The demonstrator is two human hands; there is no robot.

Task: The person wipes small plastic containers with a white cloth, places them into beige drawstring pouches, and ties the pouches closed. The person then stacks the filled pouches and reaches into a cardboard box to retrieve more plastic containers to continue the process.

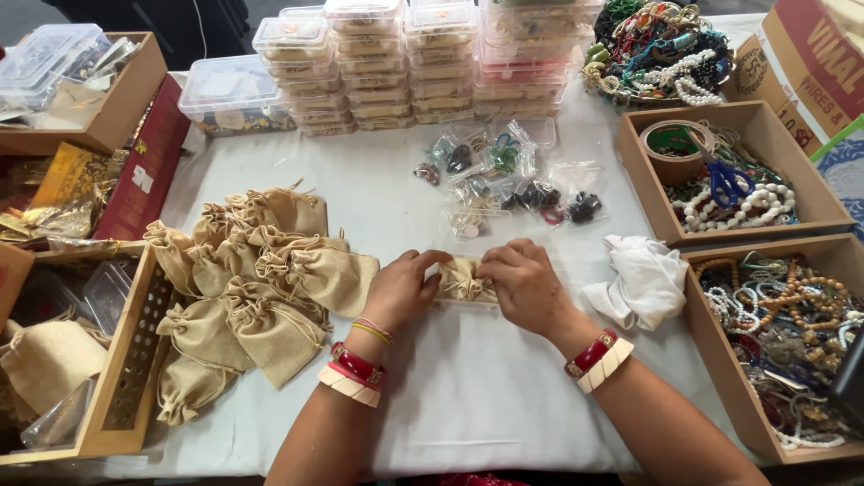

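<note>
Left hand (402, 288) and right hand (525, 286) both grip a burlap pouch (465, 281) (contents hidden); wooden tray (823, 205) holds beads.

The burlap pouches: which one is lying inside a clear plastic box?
The burlap pouch between the left hand and the right hand, pressed into a small clear box. The other pouches lie piled loose further left.

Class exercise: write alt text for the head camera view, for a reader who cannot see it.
Both hands, left hand and right hand, press a small burlap pouch on a white-covered table. A pile of burlap pouches lies left; wooden trays of beads sit right.
</note>
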